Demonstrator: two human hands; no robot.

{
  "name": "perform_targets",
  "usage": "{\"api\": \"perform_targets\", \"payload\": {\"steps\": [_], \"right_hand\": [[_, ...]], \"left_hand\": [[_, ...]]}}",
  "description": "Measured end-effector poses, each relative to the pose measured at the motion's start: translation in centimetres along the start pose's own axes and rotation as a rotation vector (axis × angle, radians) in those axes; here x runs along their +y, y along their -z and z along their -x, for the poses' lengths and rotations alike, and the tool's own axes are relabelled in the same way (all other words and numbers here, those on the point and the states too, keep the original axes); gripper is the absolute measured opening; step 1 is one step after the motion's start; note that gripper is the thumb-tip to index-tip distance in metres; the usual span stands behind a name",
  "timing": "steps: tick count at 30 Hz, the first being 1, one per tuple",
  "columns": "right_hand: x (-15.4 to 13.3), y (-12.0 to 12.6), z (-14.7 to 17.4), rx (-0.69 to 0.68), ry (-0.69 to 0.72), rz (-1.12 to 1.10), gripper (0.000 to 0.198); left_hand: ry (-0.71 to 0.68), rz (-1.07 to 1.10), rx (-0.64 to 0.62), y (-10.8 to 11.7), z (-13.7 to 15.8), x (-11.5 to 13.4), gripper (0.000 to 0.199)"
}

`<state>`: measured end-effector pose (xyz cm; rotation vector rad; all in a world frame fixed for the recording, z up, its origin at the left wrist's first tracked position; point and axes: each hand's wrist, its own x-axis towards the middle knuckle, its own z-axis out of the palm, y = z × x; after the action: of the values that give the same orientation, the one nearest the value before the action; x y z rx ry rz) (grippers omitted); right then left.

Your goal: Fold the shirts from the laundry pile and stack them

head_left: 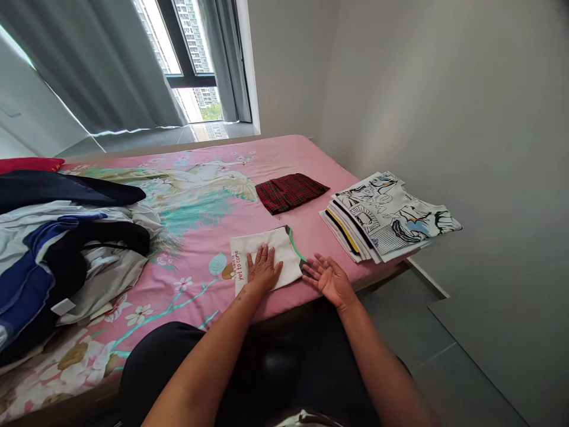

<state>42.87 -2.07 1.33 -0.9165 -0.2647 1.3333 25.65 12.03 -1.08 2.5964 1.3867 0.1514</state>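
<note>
A white T-shirt [271, 242], folded into a rectangle, lies at the near edge of the bed. Red lettering shows on its left side, and a green and dark grey neckline on its right. My left hand [263, 270] rests flat on the shirt with the fingers spread. At the neckline end is my right hand [329, 279], palm turned up and fingers apart, holding nothing. Its fingertips are beside the dark collar corner; whether they touch it I cannot tell.
Folded shirts [377, 219] are stacked at the bed's right edge, a patterned one on top. Behind the T-shirt lies a folded red plaid garment [291, 193]. A heap of loose clothes [66, 255] covers the left side of the pink flowered bed sheet [195, 267]. A wall [444, 118] stands to the right.
</note>
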Motion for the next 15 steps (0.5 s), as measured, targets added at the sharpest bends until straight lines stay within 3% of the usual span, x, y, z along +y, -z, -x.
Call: {"api": "perform_targets", "payload": {"steps": [4,8,15], "right_hand": [[1.5,0.3,0.8,0.158,0.013,0.248,0.034],[3.3,-0.1,1.0,0.161,-0.049,0.646,0.03],[3.9,-1.2,-0.6,0.156,-0.092,1.077,0.05]], "left_hand": [[-0.103,0.014,0.05,1.1,1.4,0.2,0.064],[-0.264,-0.008,0.063,1.8,3.7,-0.2,0.068],[-0.153,-0.053,0.054,1.0,5.7,-0.6,0.078]]}}
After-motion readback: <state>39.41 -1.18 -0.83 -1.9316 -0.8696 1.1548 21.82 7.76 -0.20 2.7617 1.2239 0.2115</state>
